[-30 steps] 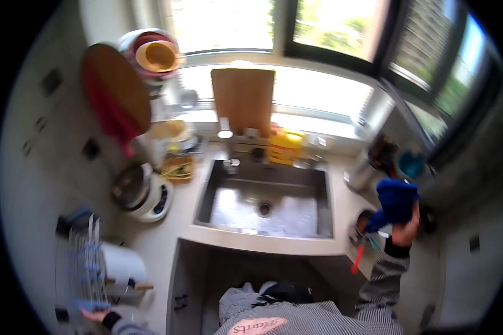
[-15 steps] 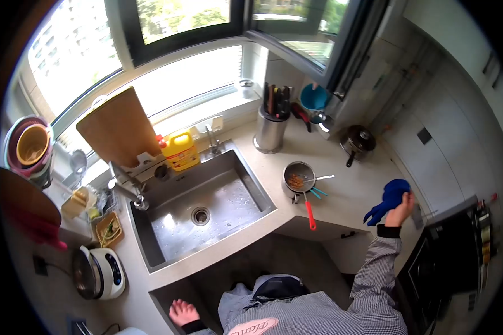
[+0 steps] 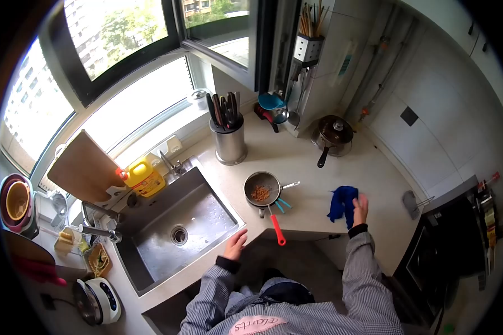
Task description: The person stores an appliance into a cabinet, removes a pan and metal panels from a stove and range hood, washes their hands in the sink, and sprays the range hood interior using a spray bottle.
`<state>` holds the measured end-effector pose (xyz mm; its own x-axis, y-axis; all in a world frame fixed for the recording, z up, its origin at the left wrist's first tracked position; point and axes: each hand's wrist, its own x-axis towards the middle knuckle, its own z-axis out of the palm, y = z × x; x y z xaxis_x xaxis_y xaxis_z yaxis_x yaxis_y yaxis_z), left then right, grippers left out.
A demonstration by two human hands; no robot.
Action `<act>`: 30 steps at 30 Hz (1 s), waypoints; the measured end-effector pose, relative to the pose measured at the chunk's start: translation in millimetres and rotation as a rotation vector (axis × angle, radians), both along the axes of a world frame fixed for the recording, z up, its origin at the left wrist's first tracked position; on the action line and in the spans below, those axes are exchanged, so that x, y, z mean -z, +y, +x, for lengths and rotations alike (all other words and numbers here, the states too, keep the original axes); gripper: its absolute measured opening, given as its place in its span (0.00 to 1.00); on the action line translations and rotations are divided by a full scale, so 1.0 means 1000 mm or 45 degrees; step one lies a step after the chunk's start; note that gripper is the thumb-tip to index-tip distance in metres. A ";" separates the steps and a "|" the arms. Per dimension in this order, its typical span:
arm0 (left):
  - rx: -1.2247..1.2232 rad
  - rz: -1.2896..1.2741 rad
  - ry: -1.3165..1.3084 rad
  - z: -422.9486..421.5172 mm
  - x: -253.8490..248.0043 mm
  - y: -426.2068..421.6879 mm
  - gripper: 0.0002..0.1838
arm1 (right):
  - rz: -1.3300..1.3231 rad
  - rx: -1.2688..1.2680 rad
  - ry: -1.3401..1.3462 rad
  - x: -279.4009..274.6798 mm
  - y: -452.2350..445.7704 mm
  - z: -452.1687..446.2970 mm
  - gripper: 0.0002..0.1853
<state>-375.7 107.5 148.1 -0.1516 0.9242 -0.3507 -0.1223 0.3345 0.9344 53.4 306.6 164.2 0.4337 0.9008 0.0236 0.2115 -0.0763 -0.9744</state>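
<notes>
A crumpled blue cloth (image 3: 341, 202) lies on the counter at the right. My right hand (image 3: 360, 211) is at its right edge, fingers stretched out and apparently touching it without gripping. My left hand (image 3: 236, 245) hovers by the sink's front right corner, open and holding nothing. Between my hands, near the counter's front edge, a strainer (image 3: 269, 180) with brown bits (image 3: 260, 194) in it rests on a small pot. Its red handle (image 3: 278, 230) sticks out over the edge. Turquoise-tipped prongs (image 3: 284, 205) show beside it.
The steel sink (image 3: 179, 218) is at the left, with a yellow jug (image 3: 143, 177) and a cutting board (image 3: 86, 167) behind it. A knife holder (image 3: 229, 142) stands at the back. A lidded pot (image 3: 332, 137) sits back right, the stove (image 3: 430, 257) far right.
The blue cloth, held up in my right hand before, is now down on the counter and released. My left hand has come up and forward to the sink's corner. The view has shifted right.
</notes>
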 end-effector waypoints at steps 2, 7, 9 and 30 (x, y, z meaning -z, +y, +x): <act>-0.077 0.038 0.179 0.024 0.045 0.039 0.24 | -0.224 -0.275 0.094 0.021 -0.008 0.000 0.14; -0.155 0.127 0.466 0.041 0.110 0.103 0.20 | -0.844 -0.939 0.494 0.032 -0.046 -0.065 0.18; -0.112 0.067 0.396 0.042 0.107 0.109 0.18 | -0.927 -1.309 0.476 0.033 -0.062 -0.102 0.22; -0.746 0.241 -0.186 0.049 0.007 0.053 0.16 | -0.702 -1.830 0.569 -0.054 -0.086 -0.208 0.19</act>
